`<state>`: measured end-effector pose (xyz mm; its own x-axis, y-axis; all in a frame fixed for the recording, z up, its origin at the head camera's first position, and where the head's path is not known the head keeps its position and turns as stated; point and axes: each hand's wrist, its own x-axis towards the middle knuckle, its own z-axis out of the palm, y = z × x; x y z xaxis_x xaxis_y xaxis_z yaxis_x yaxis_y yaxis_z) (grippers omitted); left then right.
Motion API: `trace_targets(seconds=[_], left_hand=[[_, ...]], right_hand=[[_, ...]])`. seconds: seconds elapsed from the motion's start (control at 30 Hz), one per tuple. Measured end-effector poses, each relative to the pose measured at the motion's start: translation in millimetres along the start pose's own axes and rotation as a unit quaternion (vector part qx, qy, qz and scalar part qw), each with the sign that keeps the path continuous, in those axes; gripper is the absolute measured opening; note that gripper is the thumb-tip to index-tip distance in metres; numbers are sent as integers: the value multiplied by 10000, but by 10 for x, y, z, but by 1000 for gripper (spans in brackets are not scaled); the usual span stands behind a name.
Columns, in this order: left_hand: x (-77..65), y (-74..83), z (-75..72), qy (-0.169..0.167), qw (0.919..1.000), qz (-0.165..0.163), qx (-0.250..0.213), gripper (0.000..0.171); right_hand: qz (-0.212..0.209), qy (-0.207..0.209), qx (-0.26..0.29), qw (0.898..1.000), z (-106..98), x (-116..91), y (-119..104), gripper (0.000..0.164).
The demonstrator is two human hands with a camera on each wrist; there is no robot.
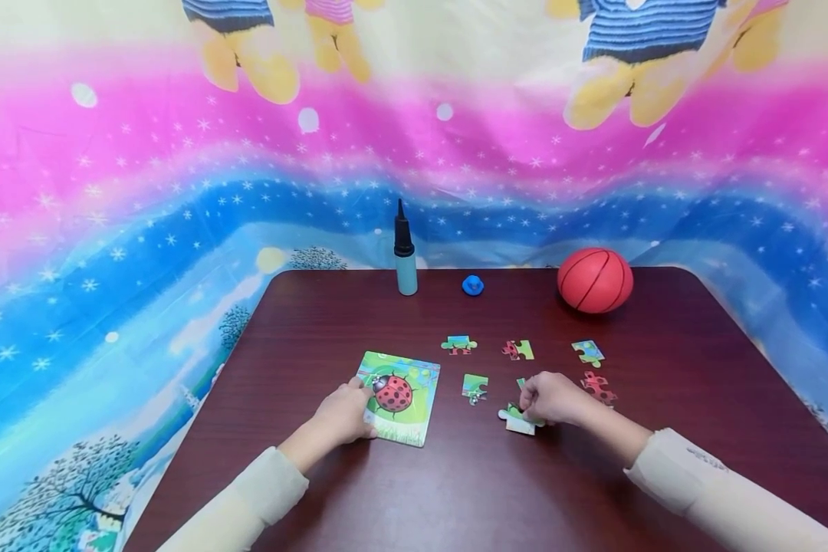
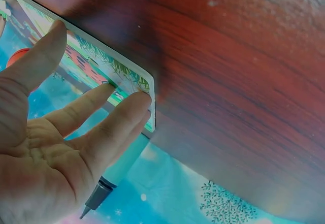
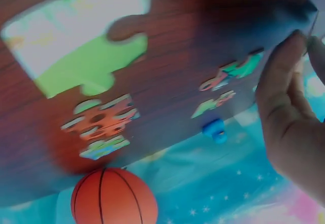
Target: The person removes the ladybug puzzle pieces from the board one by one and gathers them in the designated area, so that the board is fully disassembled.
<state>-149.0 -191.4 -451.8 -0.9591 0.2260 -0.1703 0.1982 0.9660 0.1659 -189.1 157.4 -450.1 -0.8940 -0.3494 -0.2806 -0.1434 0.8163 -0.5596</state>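
My left hand [image 1: 343, 410] rests at the left edge of a square ladybug picture board [image 1: 414, 418], which lies flat on the table. The left wrist view shows its thumb and fingers spread, fingertips touching the board [image 2: 122, 71]. With thumb and fingers, my right hand [image 1: 555, 397] pinches a green and white puzzle piece [image 1: 520, 422] near the table's middle. Only a thin edge of that piece shows in the right wrist view, beside the right hand [image 3: 289, 97]. Another piece lies partly hidden behind the right hand. Left of it is a green piece [image 1: 474, 385].
Several loose puzzle pieces lie beyond and around the right hand, among them a red spotted piece [image 1: 598, 386] and a blue-green piece [image 1: 588, 353]. At the back of the dark wooden table [image 1: 317, 322] stand a hand pump [image 1: 406, 272], a blue toy [image 1: 472, 285] and a red ball [image 1: 596, 280].
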Motion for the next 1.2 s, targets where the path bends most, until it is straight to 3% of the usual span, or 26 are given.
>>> trace_targets(seconds=[0.1,0.27,0.37,0.47,0.6,0.73,0.93,1.07,1.2], left_hand=[[-4,-12,-2,1,9999,-93,95,66],[-6,-34,8,-12,9998,-139,174,67],[-8,-46,11,-15,9997,-138,178,67],[-10,-53,19,-18,9997,-177,152,67],[-7,-56,42,-3,9996,-255,123,67],[-1,-41,62,-17,9994,-314,119,67],[27,-27,70,10,9996,-233,172,66],[39,-45,52,47,9994,-212,263,67],[41,-56,29,5,9991,-255,345,72]], right_hand=[[-177,339,-786,9962,-2,-13,22,18],[-327,869,-1732,9805,67,-21,-70,19],[-582,1271,-2180,9659,163,-9,-253,15],[-1105,1541,-2277,9551,308,60,-538,15],[-1805,1387,-2099,9509,556,243,-972,14],[-2187,1024,-2078,9479,830,447,-1305,23],[-2128,711,-2462,9429,1117,598,-1536,35],[-2028,656,-2488,9448,1182,624,-1587,46],[-2026,646,-2368,9480,1190,635,-1616,43]])
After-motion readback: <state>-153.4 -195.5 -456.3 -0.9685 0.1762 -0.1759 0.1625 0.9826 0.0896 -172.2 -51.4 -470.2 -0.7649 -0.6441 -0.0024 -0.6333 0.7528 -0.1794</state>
